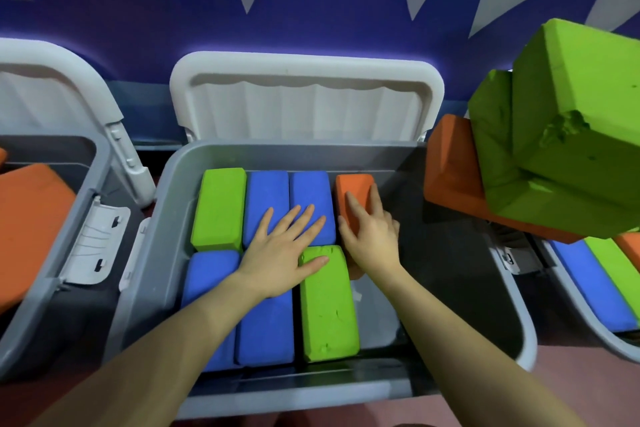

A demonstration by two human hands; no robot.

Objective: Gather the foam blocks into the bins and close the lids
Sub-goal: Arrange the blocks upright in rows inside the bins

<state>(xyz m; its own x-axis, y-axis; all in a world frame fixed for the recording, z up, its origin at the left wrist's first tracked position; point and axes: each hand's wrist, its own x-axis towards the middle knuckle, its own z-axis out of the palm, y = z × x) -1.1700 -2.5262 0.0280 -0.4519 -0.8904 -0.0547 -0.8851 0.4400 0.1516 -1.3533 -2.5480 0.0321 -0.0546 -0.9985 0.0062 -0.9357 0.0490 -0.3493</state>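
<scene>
A grey bin stands in front of me with its white lid propped open against the wall. Inside lie green and blue foam blocks side by side. My left hand lies flat with spread fingers on a blue block, its thumb on a green block. My right hand grips an orange block at the bin's right side, fingers on top and thumb against its left face. The bin floor to the right of the orange block is bare.
A second grey bin with an orange block and open lid stands on the left. On the right, a third bin holds blue, green and orange blocks. Green blocks and an orange block are piled above it.
</scene>
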